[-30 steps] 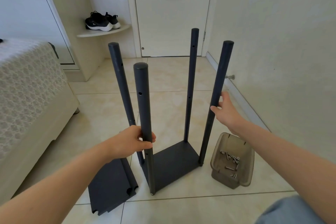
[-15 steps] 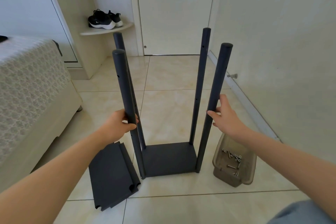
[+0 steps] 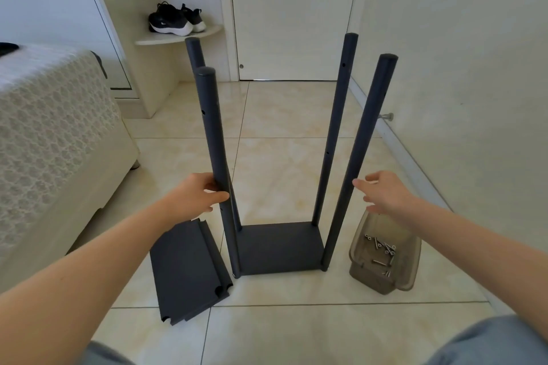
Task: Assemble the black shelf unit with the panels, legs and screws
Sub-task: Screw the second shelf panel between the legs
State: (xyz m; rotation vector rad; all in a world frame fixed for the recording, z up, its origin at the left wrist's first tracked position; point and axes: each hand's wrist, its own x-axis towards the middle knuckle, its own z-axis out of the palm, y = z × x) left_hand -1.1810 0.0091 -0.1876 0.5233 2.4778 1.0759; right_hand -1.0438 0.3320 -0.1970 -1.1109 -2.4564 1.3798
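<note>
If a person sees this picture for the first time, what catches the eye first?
Four black legs standing upright on a black panel, mid-floor, draw the eye first. The left hand grips the near left leg, and the right hand is open beside the near right leg. A spare panel lies at left, a tub of screws at right.

One head-worn wide-angle view: looks forward-down, near shelf unit (image 3: 280, 249) on floor (image 3: 281, 115), door (image 3: 296, 9) beyond.

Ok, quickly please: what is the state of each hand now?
Left hand: holds the near left leg.
Right hand: open, holds nothing, fingertips beside the near right leg.
</note>
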